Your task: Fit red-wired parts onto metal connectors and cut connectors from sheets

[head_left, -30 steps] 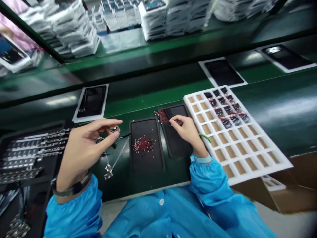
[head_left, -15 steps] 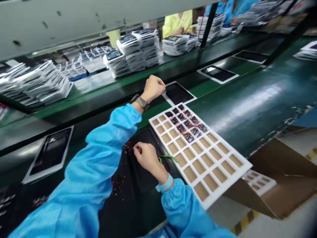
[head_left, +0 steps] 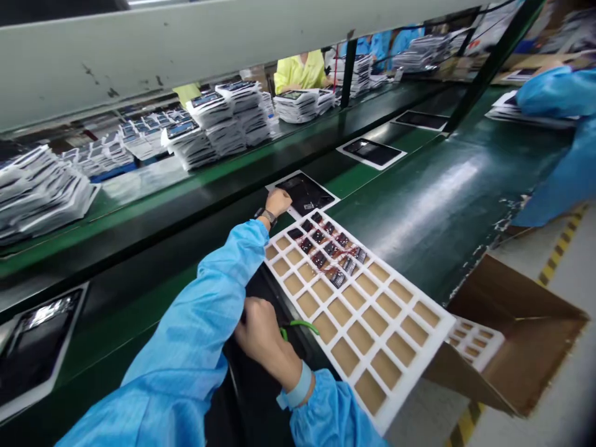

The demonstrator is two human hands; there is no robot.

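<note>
My left hand [head_left: 278, 202], with a watch on its wrist, reaches over the near left edge of a black panel in a white frame [head_left: 316, 192] on the green belt. Its fingers are curled closed, and what they may hold is hidden. On that panel lies a small silvery piece [head_left: 308, 206]. Lower down, my right hand [head_left: 261, 329] is closed, its fingertips partly behind my left sleeve. Beside it is a green-handled tool [head_left: 302, 323], apart from the fingers. A white compartment tray [head_left: 372, 397] holds several small dark parts with red wires [head_left: 330, 248].
More framed black panels [head_left: 372, 152] lie along the belt, one [head_left: 41, 341] at left. Stacks of white-edged panels [head_left: 237, 115] stand behind. An open cardboard box [head_left: 516, 310] is at lower right. A co-worker's blue sleeve [head_left: 554, 93] shows at right; a person in yellow [head_left: 300, 71] sits opposite.
My view has turned to the right. My left hand has come down onto the panel's near edge, and a silvery piece now shows on it. My right hand has drawn closer to my left sleeve.
</note>
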